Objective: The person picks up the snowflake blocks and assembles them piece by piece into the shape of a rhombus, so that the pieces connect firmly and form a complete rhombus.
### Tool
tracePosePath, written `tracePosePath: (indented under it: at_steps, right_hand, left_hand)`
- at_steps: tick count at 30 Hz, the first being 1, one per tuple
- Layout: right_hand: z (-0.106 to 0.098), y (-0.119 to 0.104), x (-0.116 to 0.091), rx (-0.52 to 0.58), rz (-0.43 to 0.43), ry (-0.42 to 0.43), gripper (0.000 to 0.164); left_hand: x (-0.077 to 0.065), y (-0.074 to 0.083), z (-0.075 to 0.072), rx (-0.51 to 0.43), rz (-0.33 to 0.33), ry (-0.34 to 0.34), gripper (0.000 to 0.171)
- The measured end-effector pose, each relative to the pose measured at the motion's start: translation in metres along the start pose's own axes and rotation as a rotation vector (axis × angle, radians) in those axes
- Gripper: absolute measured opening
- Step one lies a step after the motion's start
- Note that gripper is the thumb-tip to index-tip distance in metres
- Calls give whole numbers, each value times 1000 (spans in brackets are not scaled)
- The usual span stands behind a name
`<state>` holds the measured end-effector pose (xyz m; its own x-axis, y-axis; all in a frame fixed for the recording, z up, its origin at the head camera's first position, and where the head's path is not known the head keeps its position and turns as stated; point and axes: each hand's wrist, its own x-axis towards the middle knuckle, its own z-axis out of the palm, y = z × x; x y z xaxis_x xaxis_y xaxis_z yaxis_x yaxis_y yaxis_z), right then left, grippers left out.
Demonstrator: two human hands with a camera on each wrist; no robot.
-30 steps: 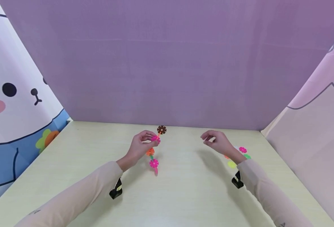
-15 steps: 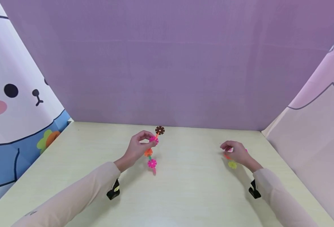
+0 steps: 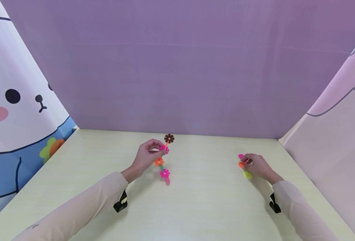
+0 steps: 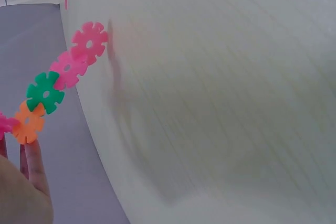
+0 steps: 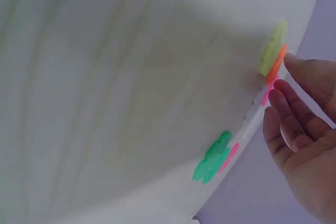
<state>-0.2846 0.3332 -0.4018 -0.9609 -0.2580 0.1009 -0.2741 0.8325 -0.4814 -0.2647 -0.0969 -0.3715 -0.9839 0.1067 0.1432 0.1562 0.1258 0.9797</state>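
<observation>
My left hand (image 3: 147, 157) pinches a chain of interlocking flower-shaped plastic discs by a pink disc (image 3: 165, 150). A brown disc (image 3: 169, 138) tops the chain; an orange disc (image 3: 159, 162) and a lower pink disc (image 3: 164, 173) hang beneath. The left wrist view shows a green disc (image 4: 45, 93) linked between orange and pink ones. My right hand (image 3: 259, 165) reaches low over loose discs at the right. Its thumb and fingertips are apart, right by a loose orange disc (image 5: 277, 63). Beside that lie a yellow disc (image 5: 274, 48) and a pink disc (image 3: 240, 156).
A loose green disc (image 5: 212, 158) and another pink one (image 5: 229, 157) lie on the light wooden table (image 3: 195, 207). A purple panel (image 3: 177, 83) stands along the far edge, with printed cartoon panels at left (image 3: 20, 140) and right (image 3: 340, 150).
My right hand has moved right and down from above the table to the loose discs. The left hand stays almost in place with the chain, which sways slightly.
</observation>
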Motion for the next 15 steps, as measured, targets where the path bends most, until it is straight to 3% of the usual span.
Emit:
tracePosePath:
  at_steps: [3, 10, 15]
  right_hand:
    - [1, 2, 1, -13, 0, -16, 19]
    - [3, 5, 4, -24, -19, -12, 21]
    - [3, 4, 5, -27, -36, 17, 23]
  left_hand:
    - [-1, 2, 0, -5, -12, -5, 26]
    - [-14, 25, 2, 21, -12, -5, 24]
    - [-13, 23, 2, 4, -18, -9, 25]
